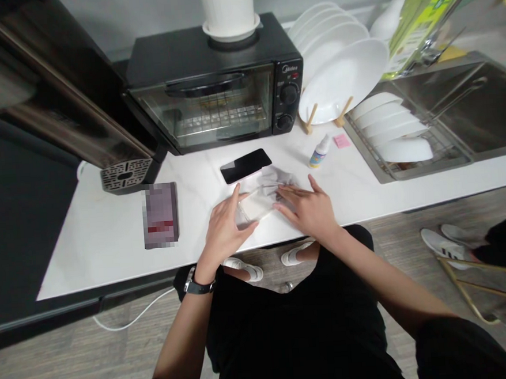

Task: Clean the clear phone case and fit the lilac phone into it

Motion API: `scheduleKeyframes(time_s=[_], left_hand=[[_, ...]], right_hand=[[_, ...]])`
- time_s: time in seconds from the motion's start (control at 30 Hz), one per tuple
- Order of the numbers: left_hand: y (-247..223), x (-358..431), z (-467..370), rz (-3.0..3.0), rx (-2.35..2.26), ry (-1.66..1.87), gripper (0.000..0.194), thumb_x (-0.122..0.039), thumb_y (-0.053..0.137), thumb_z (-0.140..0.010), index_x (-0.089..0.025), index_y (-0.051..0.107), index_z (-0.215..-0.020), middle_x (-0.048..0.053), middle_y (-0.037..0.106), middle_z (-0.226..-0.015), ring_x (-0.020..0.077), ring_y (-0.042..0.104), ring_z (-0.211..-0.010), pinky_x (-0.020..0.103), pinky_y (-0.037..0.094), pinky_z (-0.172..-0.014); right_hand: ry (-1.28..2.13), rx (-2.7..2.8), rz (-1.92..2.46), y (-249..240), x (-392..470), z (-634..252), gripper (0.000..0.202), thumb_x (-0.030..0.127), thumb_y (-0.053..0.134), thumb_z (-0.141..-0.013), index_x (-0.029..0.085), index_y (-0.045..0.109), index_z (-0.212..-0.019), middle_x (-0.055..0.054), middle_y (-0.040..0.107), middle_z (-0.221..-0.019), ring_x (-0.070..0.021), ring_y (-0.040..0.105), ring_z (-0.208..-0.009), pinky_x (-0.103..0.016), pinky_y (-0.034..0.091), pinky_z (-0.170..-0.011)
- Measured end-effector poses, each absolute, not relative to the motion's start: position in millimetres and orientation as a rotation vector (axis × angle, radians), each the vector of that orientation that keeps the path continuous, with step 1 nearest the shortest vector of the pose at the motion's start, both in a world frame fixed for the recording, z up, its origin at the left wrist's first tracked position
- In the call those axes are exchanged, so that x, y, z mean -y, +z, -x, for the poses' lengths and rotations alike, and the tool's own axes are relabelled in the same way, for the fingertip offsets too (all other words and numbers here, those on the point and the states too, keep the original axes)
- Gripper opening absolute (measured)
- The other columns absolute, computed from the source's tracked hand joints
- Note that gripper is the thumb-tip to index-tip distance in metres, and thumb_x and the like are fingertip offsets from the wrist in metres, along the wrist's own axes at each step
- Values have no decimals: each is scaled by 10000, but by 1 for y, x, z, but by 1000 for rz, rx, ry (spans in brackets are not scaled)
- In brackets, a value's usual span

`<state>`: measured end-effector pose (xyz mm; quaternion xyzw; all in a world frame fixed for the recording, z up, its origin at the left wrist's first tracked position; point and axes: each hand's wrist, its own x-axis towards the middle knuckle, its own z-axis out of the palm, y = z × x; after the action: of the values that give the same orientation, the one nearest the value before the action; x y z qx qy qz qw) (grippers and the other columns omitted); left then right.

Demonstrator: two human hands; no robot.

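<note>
A clear case [256, 205], which looks like a phone case, lies flat on the white counter [123, 256] near its front edge. My left hand [226, 225] grips its left end, thumb and fingers at opposite edges. Over the right end of the case, my right hand [312, 211] presses a crumpled grey cloth [277, 177], with the fingers partly hiding it. Just behind the case rests a black-screened phone [246, 165]. To the right of the cloth stands a small white spray bottle [320, 153] with a coloured label.
A black toaster oven [217, 108] stands at the back, beside racked white plates [336, 82]. A pink sticky note [341, 141] lies near the sink [382, 172], which holds bowls. At left are a blurred-out box [161, 213] and a drip tray [126, 174]. Another person's shoe [445, 250] shows at right.
</note>
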<state>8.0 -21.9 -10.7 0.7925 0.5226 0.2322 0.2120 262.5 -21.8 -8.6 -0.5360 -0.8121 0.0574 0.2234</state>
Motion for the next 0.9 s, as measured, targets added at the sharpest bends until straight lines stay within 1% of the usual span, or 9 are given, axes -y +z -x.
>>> scheduleKeyframes(time_s=[0.07,0.17,0.23,0.37,0.53,0.63,0.73,0.83,0.9], left_hand=[[-11,21,-8,-2194,-1453,643,1066,-371,789,-921,-328,114,-1744,77,638,-1567,320,578,-1453,535,409,-1240],[-14,20,-6,-2187,-1473,634,1048,-402,779,-920,-303,142,-1745,98,647,-1545,325,597,-1432,521,429,-1228],[-17,19,-4,-2192,-1489,625,1049,-413,778,-910,-271,160,-1746,124,642,-1542,338,612,-1411,511,455,-1204],[-20,19,-4,-2206,-1519,601,1031,-340,765,-899,-239,182,-1743,150,628,-1547,351,613,-1404,502,471,-1185],[-16,21,-6,-2215,-1505,613,1088,-421,797,-902,-256,134,-1748,142,657,-1514,348,614,-1394,523,460,-1187],[-12,22,-8,-2211,-1462,632,1090,-398,781,-926,-303,76,-1750,97,649,-1547,327,580,-1443,533,414,-1230],[-10,22,-8,-2202,-1450,630,1078,-387,771,-933,-327,69,-1749,75,633,-1577,324,564,-1465,540,400,-1242],[-12,21,-6,-2192,-1448,634,1057,-392,765,-933,-316,96,-1749,81,639,-1568,322,567,-1467,532,399,-1251],[-15,20,-5,-2189,-1462,631,1048,-406,764,-928,-285,124,-1749,107,642,-1557,330,584,-1448,521,424,-1234]], right_hand=[[125,2228,1509,-11,13,-255,511,552,539,-1100,160,725,-1371,-151,743,-1420,-330,719,-1324,-610,290,-1340],[175,2273,1417,-15,13,-229,624,604,594,-1058,95,692,-1407,-199,706,-1461,-358,650,-1414,-583,359,-1311],[252,2313,1301,-15,21,-212,637,612,599,-1053,88,689,-1404,-201,711,-1455,-343,634,-1435,-556,363,-1316],[417,2351,1115,-11,42,-202,568,593,609,-1058,141,702,-1389,-157,736,-1436,-291,667,-1402,-521,322,-1347],[473,2304,1215,-5,44,-237,384,503,561,-1106,243,762,-1305,-70,789,-1358,-258,722,-1327,-561,289,-1358],[318,2252,1356,-8,30,-260,413,493,516,-1122,220,761,-1314,-98,781,-1368,-279,727,-1318,-588,307,-1342],[171,2210,1467,-14,15,-263,465,513,510,-1116,189,736,-1361,-137,765,-1387,-320,732,-1307,-638,311,-1325],[176,2227,1420,-19,12,-242,561,577,582,-1069,144,708,-1401,-184,718,-1450,-352,667,-1396,-615,363,-1305],[245,2266,1322,-19,19,-222,587,588,619,-1048,141,693,-1421,-184,708,-1465,-346,630,-1441,-583,372,-1310]])
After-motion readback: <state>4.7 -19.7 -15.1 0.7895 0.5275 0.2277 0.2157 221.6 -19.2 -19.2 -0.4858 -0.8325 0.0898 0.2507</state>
